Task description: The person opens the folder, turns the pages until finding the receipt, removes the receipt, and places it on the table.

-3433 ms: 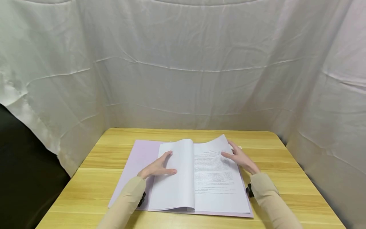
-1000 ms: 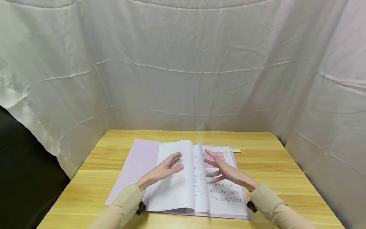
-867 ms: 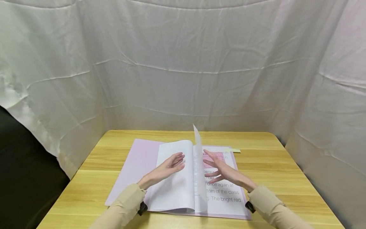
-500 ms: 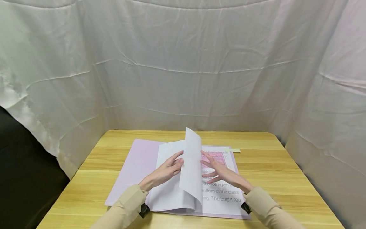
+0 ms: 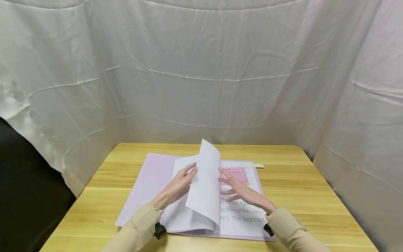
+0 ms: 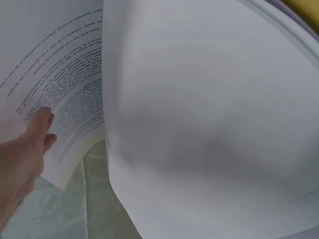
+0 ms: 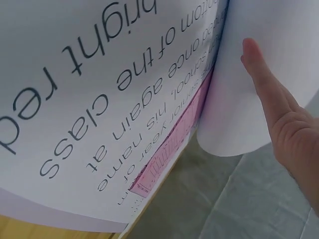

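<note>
A lilac folder [image 5: 148, 189] of white sheets lies spread on the table. One page [image 5: 206, 178] stands half turned near the middle, curving to the left with its blank side up. My left hand [image 5: 176, 187] is at the page's free edge, and its fairly straight fingers [image 6: 44, 119] lie against the printed side. My right hand [image 5: 244, 192], fingers spread, is beside the curve of the page. Below it, a large-print sheet [image 7: 99, 99] shows, with a pink printed slip [image 5: 236, 175] near its top. Neither hand plainly grips anything.
A pale yellow-green tab [image 5: 256, 165] sticks out past the folder's top right. The wooden table [image 5: 302, 196] extends on both sides. Grey-white cloth [image 5: 201, 94] hangs behind and at the sides, with a black area [image 5: 28, 189] at the left.
The page has swung over from right to left, uncovering the large-print sheet and pink slip. Recently my left hand has moved slightly left with its edge, while my right hand has drifted left.
</note>
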{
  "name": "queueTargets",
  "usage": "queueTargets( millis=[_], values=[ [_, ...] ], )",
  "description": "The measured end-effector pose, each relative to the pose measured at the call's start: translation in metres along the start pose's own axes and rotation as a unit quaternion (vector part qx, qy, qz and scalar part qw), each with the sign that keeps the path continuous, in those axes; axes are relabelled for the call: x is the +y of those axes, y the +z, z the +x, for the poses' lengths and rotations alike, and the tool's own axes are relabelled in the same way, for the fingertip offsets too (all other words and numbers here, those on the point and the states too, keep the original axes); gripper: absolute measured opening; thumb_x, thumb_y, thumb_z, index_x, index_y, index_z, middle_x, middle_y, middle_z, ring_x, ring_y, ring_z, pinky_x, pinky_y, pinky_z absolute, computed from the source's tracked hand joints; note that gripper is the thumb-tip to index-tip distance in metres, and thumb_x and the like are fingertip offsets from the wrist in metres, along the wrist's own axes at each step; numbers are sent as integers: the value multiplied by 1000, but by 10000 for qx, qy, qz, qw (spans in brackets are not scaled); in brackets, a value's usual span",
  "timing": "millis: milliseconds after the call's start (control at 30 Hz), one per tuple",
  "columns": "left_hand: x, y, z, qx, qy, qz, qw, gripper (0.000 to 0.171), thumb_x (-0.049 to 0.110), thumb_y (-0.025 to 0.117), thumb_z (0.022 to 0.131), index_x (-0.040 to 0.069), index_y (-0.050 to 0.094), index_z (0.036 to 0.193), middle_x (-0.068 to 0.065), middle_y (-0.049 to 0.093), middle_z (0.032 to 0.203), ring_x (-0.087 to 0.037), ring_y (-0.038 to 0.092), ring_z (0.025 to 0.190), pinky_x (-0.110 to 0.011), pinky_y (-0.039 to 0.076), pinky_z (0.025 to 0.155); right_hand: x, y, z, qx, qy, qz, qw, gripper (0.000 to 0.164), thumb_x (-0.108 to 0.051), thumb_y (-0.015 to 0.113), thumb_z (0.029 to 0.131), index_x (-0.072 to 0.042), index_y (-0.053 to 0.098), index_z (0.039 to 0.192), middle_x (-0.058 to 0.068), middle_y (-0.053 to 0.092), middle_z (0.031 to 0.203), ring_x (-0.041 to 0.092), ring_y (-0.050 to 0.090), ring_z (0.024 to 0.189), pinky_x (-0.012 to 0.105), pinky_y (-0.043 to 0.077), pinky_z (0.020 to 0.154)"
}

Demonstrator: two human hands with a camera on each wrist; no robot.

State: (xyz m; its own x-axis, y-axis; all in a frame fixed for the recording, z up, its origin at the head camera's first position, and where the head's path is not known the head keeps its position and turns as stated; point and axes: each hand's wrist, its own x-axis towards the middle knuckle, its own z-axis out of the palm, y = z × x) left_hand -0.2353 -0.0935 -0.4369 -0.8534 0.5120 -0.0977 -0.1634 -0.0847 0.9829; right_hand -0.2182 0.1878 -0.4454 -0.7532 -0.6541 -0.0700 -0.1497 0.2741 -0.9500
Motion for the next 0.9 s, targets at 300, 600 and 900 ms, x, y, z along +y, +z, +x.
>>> queueTargets(
  millis=[300, 600, 900],
  values=[
    [-1, -3, 13, 934, -110, 73, 9955, 74, 12, 65, 96, 3, 23, 157, -30, 47, 149, -20, 67, 108, -35, 61, 88, 8, -3, 5, 264, -472, -465, 9975, 60, -38, 14, 112, -5, 10, 162, 37, 27, 158, 59, 34, 141, 66, 45, 107],
    [-7, -9, 18, 1442, -246, 224, 9890, 84, -8, 67, 84, -2, 25, 156, -33, 45, 149, -26, 66, 109, -44, 56, 99, 16, -13, 4, 675, -498, -230, 9962, 57, -33, 17, 112, 0, 21, 159, 36, 30, 157, 60, 39, 137, 65, 46, 106],
    [-10, -20, 19, 1258, -523, 341, 9901, 86, -7, 67, 86, 3, 20, 158, -38, 35, 153, -34, 62, 120, -50, 54, 102, 22, -30, 0, 825, -209, -241, 9961, 56, -33, 21, 112, 1, 25, 157, 34, 28, 159, 58, 44, 135, 62, 48, 106]
  ],
)
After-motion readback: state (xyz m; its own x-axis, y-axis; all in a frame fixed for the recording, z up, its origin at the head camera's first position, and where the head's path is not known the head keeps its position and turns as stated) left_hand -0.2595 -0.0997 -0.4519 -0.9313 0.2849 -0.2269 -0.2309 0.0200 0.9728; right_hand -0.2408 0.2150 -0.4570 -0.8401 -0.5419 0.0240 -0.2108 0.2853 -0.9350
